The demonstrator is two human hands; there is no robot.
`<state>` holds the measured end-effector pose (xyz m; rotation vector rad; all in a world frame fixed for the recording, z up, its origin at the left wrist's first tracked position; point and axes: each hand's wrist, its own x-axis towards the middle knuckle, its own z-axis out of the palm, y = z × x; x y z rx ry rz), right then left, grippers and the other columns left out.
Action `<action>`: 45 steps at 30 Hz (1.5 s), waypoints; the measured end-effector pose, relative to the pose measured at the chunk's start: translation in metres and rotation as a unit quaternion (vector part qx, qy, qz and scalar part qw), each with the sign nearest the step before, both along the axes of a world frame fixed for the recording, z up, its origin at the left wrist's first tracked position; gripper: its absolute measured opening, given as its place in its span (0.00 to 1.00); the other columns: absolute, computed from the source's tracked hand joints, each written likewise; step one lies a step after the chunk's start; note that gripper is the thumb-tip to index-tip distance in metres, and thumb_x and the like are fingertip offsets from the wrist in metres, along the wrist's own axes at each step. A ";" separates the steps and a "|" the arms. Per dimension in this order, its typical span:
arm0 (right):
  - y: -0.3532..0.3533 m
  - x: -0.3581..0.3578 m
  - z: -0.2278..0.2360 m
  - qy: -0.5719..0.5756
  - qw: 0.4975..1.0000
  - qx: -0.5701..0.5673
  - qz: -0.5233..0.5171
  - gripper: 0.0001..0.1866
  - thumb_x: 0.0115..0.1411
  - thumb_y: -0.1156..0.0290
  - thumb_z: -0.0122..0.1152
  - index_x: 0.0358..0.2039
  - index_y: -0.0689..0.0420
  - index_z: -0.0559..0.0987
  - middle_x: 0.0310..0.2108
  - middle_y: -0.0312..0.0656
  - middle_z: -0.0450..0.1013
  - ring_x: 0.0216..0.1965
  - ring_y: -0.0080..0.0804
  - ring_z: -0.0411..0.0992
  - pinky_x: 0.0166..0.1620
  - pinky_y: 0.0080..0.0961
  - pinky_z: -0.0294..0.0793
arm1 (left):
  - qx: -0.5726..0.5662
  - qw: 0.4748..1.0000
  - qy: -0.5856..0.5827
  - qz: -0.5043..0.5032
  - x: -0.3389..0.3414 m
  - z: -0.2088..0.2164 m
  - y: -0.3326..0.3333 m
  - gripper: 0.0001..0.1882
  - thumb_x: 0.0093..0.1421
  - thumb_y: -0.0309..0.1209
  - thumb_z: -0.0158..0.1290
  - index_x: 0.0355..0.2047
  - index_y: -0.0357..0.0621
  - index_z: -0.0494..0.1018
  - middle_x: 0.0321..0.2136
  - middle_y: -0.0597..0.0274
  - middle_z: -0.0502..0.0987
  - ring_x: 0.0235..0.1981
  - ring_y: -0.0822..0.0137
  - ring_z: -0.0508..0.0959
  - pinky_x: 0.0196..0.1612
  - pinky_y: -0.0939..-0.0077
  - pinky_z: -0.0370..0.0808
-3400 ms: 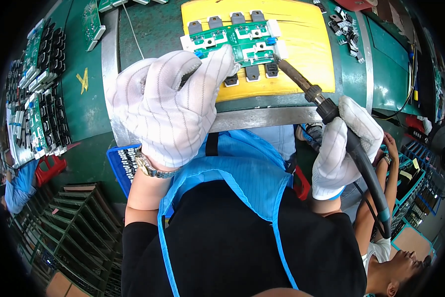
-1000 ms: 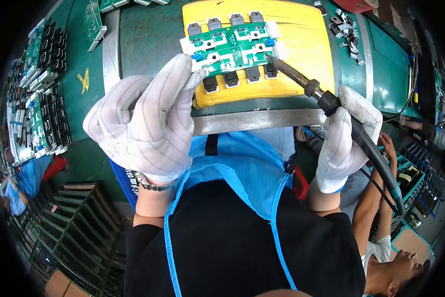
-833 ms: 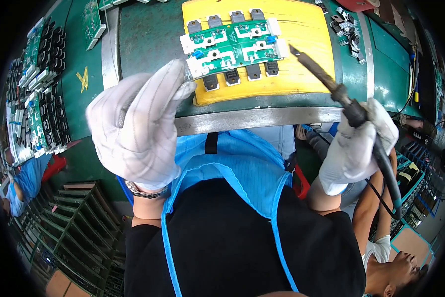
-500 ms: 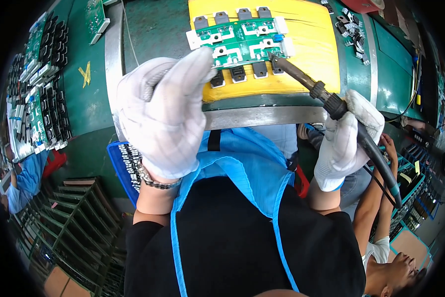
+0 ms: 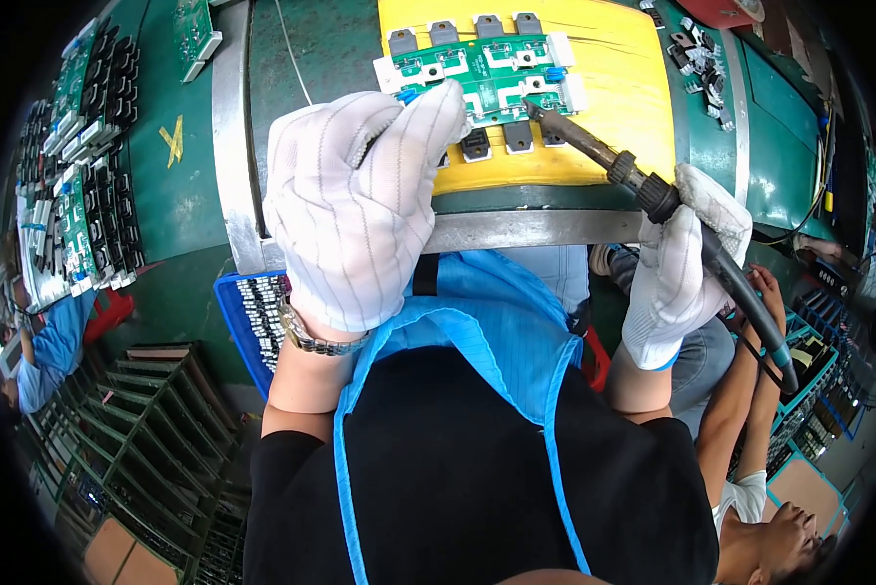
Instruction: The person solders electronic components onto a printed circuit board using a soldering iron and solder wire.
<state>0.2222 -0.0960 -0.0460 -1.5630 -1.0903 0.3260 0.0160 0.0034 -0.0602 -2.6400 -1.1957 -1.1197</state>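
A green circuit board (image 5: 477, 68) with black tabbed components and white end blocks lies on a yellow pad (image 5: 614, 107). My left hand (image 5: 355, 205), in a white striped glove, is closed over the board's near left corner. A thin pale solder wire (image 5: 294, 54) runs from the far edge into its grip; the wire's tip is hidden by the fingers. A small blue part (image 5: 406, 96) shows beside those fingers. My gloved right hand (image 5: 682, 263) grips a soldering iron (image 5: 658, 198), whose dark tip is at the board's near right part.
Loose black components (image 5: 701, 68) lie right of the pad. Stacked boards (image 5: 77, 156) stand at the far left. A blue tray (image 5: 253, 322) of small parts sits beside my left forearm. Green racks (image 5: 155, 419) stand lower left. Another person's arm (image 5: 755, 390) is at the right.
My left hand has shifted right across the board, and the wire has moved with it. The iron's tip has moved slightly left relative to the board.
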 end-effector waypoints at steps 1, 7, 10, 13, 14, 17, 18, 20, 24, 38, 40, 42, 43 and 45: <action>-0.001 0.000 0.000 -0.006 1.000 -0.016 -0.009 0.15 0.61 0.71 0.56 0.45 0.68 0.74 0.46 0.49 0.74 0.39 0.28 0.74 0.44 0.20 0.75 | 0.000 1.000 0.000 0.000 0.000 0.000 0.000 0.23 0.46 0.22 0.63 0.45 0.53 0.81 0.35 0.66 0.75 0.38 0.64 0.76 0.43 0.68 0.72; 0.000 0.001 -0.001 -0.015 1.000 -0.009 -0.010 0.15 0.61 0.71 0.56 0.45 0.68 0.74 0.46 0.50 0.74 0.38 0.27 0.74 0.44 0.21 0.74 | -0.001 1.000 0.014 -0.002 0.002 0.012 -0.002 0.21 0.46 0.24 0.66 0.42 0.56 0.84 0.31 0.70 0.77 0.34 0.68 0.76 0.38 0.73 0.73; -0.001 0.001 -0.001 0.000 1.000 -0.018 -0.007 0.15 0.61 0.71 0.56 0.45 0.68 0.75 0.46 0.49 0.74 0.38 0.27 0.74 0.44 0.21 0.74 | -0.007 0.993 0.007 -0.119 -0.003 0.011 -0.005 0.21 0.47 0.27 0.64 0.43 0.56 0.80 0.37 0.69 0.80 0.35 0.69 0.77 0.39 0.73 0.71; 0.000 0.002 0.000 0.000 1.000 -0.014 0.002 0.15 0.61 0.71 0.57 0.46 0.67 0.75 0.46 0.49 0.74 0.38 0.27 0.73 0.44 0.20 0.73 | -0.026 0.983 0.099 -0.155 0.004 0.010 -0.006 0.21 0.49 0.28 0.62 0.46 0.55 0.77 0.44 0.70 0.81 0.36 0.69 0.77 0.40 0.74 0.70; 0.000 0.002 0.000 -0.006 1.000 -0.011 0.006 0.16 0.61 0.71 0.57 0.46 0.67 0.75 0.46 0.49 0.74 0.38 0.27 0.73 0.44 0.20 0.73 | -0.018 0.981 0.109 -0.159 0.003 0.008 -0.007 0.21 0.51 0.29 0.61 0.47 0.54 0.76 0.48 0.72 0.80 0.37 0.69 0.78 0.42 0.73 0.69; -0.004 0.006 -0.003 0.025 1.000 -0.012 0.012 0.13 0.59 0.77 0.63 0.44 0.63 0.76 0.44 0.47 0.76 0.44 0.31 0.76 0.52 0.27 0.73 | 0.037 0.980 0.085 -0.177 0.005 0.002 0.000 0.14 0.51 0.33 0.62 0.39 0.54 0.77 0.46 0.75 0.77 0.38 0.70 0.74 0.35 0.73 0.69; -0.004 0.006 -0.002 0.025 1.000 -0.011 0.011 0.13 0.59 0.77 0.63 0.44 0.63 0.76 0.44 0.47 0.76 0.44 0.31 0.76 0.52 0.27 0.73 | 0.037 0.979 0.085 -0.179 0.005 0.002 0.000 0.14 0.51 0.33 0.62 0.39 0.54 0.77 0.46 0.75 0.77 0.38 0.70 0.74 0.35 0.73 0.69; -0.003 0.004 -0.001 0.036 0.999 -0.010 0.017 0.13 0.58 0.77 0.63 0.44 0.63 0.76 0.44 0.47 0.76 0.46 0.32 0.75 0.55 0.28 0.72 | 0.020 0.981 0.084 -0.176 0.004 0.003 -0.001 0.13 0.50 0.33 0.62 0.38 0.54 0.77 0.47 0.77 0.77 0.38 0.70 0.74 0.34 0.73 0.69; -0.002 0.007 0.000 -0.022 0.999 0.010 0.023 0.12 0.58 0.78 0.62 0.43 0.64 0.76 0.43 0.48 0.76 0.39 0.30 0.76 0.48 0.26 0.75 | 0.023 0.984 0.075 -0.162 0.003 0.004 -0.004 0.16 0.49 0.32 0.64 0.40 0.55 0.79 0.43 0.74 0.78 0.37 0.70 0.74 0.35 0.74 0.69; -0.006 0.003 -0.004 0.065 0.997 -0.038 0.017 0.12 0.58 0.77 0.62 0.43 0.65 0.77 0.44 0.47 0.76 0.45 0.32 0.75 0.53 0.28 0.72 | 0.022 1.000 0.002 -0.005 -0.004 -0.004 0.004 0.24 0.47 0.24 0.64 0.47 0.55 0.81 0.34 0.68 0.75 0.37 0.65 0.74 0.43 0.68 0.69; -0.005 0.002 -0.005 0.040 0.999 -0.029 0.001 0.12 0.58 0.77 0.62 0.43 0.64 0.77 0.44 0.47 0.76 0.45 0.32 0.75 0.53 0.28 0.72 | 0.025 1.000 0.000 -0.009 -0.003 -0.004 0.004 0.24 0.47 0.24 0.64 0.47 0.55 0.80 0.34 0.67 0.75 0.37 0.65 0.75 0.43 0.68 0.69; -0.007 0.002 -0.005 0.053 0.998 -0.038 -0.001 0.11 0.59 0.77 0.62 0.43 0.64 0.77 0.44 0.47 0.76 0.45 0.33 0.75 0.53 0.28 0.72 | 0.016 1.000 0.007 -0.022 -0.002 0.001 0.003 0.24 0.46 0.24 0.64 0.47 0.53 0.80 0.35 0.66 0.75 0.37 0.64 0.75 0.43 0.68 0.70; -0.007 0.002 -0.004 0.065 0.997 -0.046 -0.003 0.11 0.59 0.77 0.62 0.42 0.64 0.77 0.43 0.48 0.76 0.45 0.33 0.75 0.53 0.28 0.72 | 0.016 1.000 0.008 -0.021 -0.002 0.002 0.002 0.24 0.46 0.24 0.64 0.47 0.53 0.80 0.35 0.66 0.75 0.37 0.64 0.75 0.43 0.68 0.70; -0.008 0.001 -0.007 0.065 0.997 -0.039 -0.008 0.11 0.59 0.77 0.62 0.43 0.64 0.77 0.43 0.48 0.76 0.45 0.33 0.75 0.53 0.28 0.72 | 0.012 0.999 0.028 -0.018 -0.001 0.004 0.001 0.25 0.47 0.23 0.64 0.48 0.52 0.80 0.35 0.65 0.75 0.37 0.64 0.75 0.42 0.67 0.71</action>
